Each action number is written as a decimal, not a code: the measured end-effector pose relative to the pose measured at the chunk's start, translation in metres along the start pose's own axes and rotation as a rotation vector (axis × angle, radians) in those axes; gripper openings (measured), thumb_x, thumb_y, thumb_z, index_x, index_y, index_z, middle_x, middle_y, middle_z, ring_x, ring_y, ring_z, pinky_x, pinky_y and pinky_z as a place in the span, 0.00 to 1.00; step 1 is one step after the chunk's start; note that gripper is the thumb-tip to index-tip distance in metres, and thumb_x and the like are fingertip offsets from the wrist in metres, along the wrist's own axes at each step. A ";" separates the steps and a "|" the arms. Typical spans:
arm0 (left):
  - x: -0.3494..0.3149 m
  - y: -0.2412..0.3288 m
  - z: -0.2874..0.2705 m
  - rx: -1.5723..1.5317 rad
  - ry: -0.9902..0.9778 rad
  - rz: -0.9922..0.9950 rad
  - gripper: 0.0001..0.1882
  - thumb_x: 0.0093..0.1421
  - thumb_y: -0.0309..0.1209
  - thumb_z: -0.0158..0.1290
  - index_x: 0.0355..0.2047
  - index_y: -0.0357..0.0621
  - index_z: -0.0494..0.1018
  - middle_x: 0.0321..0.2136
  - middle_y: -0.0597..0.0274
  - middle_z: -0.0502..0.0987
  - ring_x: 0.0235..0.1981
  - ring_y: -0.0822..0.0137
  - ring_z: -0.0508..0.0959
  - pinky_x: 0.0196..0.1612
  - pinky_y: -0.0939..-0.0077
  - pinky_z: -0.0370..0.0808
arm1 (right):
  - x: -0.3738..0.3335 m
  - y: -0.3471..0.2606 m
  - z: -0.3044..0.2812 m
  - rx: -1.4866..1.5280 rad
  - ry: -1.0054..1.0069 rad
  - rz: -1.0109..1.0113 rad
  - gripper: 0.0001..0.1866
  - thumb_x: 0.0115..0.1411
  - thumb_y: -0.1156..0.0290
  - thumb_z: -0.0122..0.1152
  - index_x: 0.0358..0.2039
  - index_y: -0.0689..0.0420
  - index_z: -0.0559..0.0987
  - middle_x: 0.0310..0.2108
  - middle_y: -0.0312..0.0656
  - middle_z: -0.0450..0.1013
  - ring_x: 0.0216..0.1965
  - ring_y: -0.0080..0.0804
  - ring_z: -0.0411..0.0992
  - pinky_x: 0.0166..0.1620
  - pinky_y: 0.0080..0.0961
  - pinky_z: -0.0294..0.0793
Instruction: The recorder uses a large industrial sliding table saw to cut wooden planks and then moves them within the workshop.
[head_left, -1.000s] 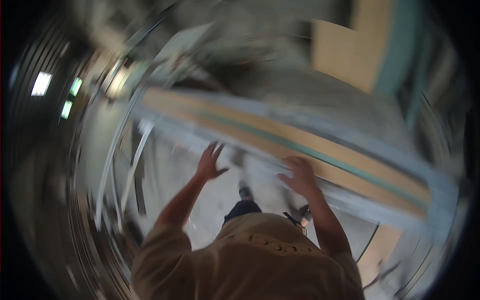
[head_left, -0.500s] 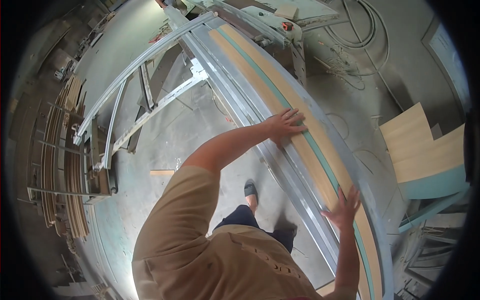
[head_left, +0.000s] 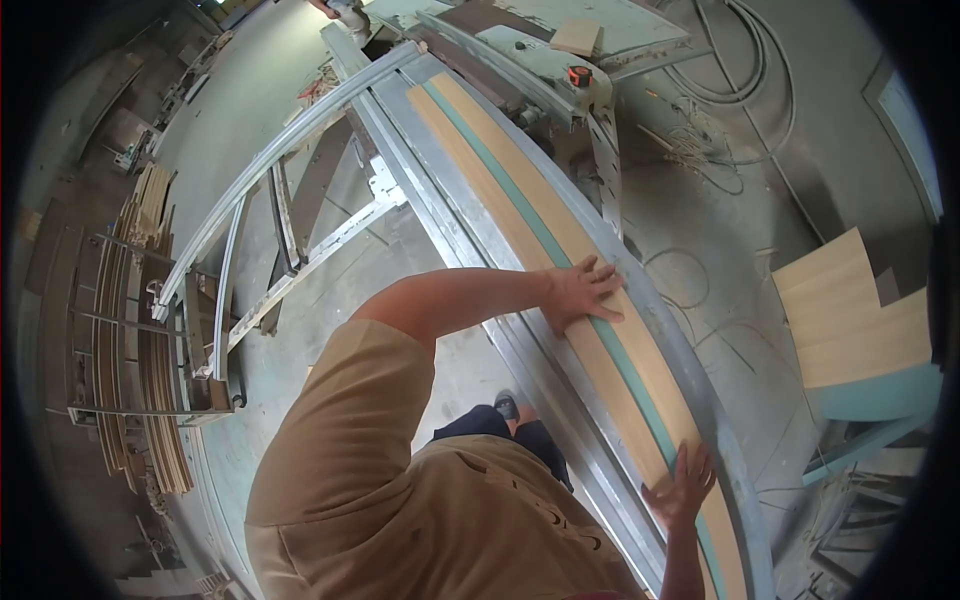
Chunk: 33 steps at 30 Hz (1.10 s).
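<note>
Two long pale wood strips (head_left: 468, 148) with a green band (head_left: 520, 205) between them lie lengthwise on a grey metal table (head_left: 690, 375). Across the strips and band rests my left hand (head_left: 583, 297), fingers spread and palm down. Nearer to me, my right hand (head_left: 685, 485) lies over the same strips with its fingers stretched out, the thumb towards the left edge. Neither hand is wrapped round anything. The near end of the strips runs out of the picture at the bottom.
Metal rails (head_left: 270, 130) and an angled frame reach out to the left. A rack of long boards (head_left: 155, 350) stands at far left. An orange and black tape measure (head_left: 579, 76) sits beyond the table. Coiled hose (head_left: 765, 70) and a notched wood panel (head_left: 850, 320) are at right.
Both hands have slid nearer to me along the strips, still spread flat. The whole view has shifted slightly, and a person now shows more at the far end.
</note>
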<state>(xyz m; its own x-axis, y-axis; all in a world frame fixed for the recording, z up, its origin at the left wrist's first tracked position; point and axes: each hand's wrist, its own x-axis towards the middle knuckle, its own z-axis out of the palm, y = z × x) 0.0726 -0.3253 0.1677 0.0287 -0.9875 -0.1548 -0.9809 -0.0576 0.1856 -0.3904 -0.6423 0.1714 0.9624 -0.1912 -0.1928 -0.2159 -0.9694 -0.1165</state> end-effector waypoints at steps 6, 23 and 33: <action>0.016 -0.010 -0.028 0.004 -0.163 0.019 0.70 0.34 0.56 0.81 0.80 0.82 0.58 0.80 0.35 0.52 0.80 0.25 0.54 0.74 0.20 0.58 | 0.007 0.032 -0.008 0.123 -0.076 -0.075 0.73 0.34 0.49 0.89 0.82 0.49 0.61 0.82 0.64 0.50 0.80 0.69 0.53 0.76 0.71 0.53; 0.130 -0.114 -0.121 -0.432 -0.269 -0.124 0.45 0.58 0.76 0.62 0.40 0.39 0.89 0.41 0.47 0.89 0.44 0.46 0.88 0.49 0.53 0.82 | 0.084 0.066 -0.095 0.213 0.184 0.260 0.45 0.50 0.66 0.85 0.70 0.55 0.77 0.57 0.52 0.81 0.57 0.57 0.79 0.63 0.48 0.79; 0.118 -0.135 -0.071 -0.060 0.451 -0.129 0.43 0.64 0.76 0.52 0.35 0.44 0.85 0.31 0.56 0.83 0.40 0.52 0.84 0.48 0.59 0.76 | 0.137 0.096 -0.103 0.361 0.153 0.373 0.39 0.50 0.67 0.80 0.66 0.59 0.82 0.45 0.48 0.79 0.49 0.51 0.77 0.56 0.46 0.77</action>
<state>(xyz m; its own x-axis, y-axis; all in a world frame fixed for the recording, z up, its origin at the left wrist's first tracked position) 0.2226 -0.4448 0.1933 0.2435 -0.9359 0.2546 -0.9514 -0.1795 0.2503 -0.2618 -0.7770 0.2342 0.8171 -0.5582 -0.1444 -0.5642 -0.7225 -0.3996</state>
